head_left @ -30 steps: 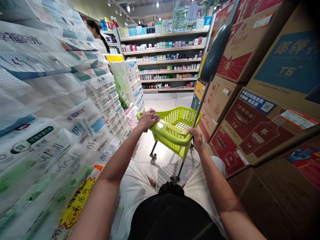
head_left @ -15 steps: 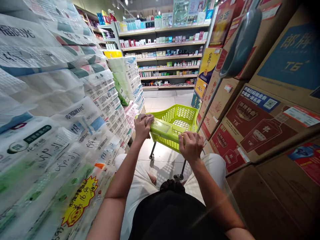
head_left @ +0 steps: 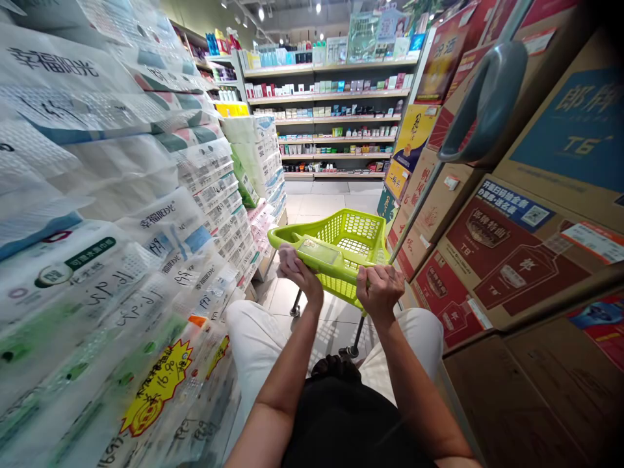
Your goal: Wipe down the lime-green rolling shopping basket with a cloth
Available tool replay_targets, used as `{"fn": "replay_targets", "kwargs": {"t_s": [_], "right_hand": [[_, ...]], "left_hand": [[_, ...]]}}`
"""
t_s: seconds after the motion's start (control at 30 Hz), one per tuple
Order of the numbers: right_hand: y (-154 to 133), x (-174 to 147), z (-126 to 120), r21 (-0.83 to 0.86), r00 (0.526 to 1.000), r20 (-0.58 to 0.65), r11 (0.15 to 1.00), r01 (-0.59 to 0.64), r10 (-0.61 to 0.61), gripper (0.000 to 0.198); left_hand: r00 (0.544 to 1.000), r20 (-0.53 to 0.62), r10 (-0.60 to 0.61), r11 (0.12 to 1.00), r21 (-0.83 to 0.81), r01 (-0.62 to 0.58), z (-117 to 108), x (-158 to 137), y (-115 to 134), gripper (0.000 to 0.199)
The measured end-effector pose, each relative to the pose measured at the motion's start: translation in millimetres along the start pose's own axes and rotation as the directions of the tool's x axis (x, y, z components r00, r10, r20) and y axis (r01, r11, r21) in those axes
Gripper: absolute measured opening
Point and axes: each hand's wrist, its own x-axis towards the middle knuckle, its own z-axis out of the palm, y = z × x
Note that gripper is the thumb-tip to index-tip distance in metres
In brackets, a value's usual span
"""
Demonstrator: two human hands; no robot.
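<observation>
"幸福阳光" on the white paper pack [head_left: 63, 75]; "16.90" on the yellow sign [head_left: 158, 387]; "T6" on the blue-panelled box [head_left: 568, 133].

Your left hand [head_left: 306, 281] holds a pale cloth [head_left: 288, 258] at the near edge of the green cart's [head_left: 363, 233] handle [head_left: 319, 252]. Your right hand [head_left: 381, 291] grips the handle's right end. Wrapped packs [head_left: 141, 162] line the left; cartons [head_left: 517, 240], the right.

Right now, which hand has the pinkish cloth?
The left hand: it holds the pinkish cloth near the cart handle; the right hand grips that handle, no cloth showing.
</observation>
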Motion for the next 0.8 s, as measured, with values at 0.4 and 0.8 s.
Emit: {"fn": "replay_targets", "kwargs": {"t_s": [0.4,0.8], "right_hand": [[8,-4,2,0.037,0.999,0.032,0.999,0.013,-0.014,0.034],[19,-7,-1,0.102,0.997,0.060,0.994,0.031,-0.037,0.033]], "left_hand": [[0.975,-0.056,-0.216,0.942,-0.276,0.193,1,-6,22,0.054],[1.000,-0.016,-0.019,0.999,-0.028,0.018,-11,-25,11,0.048]]}}
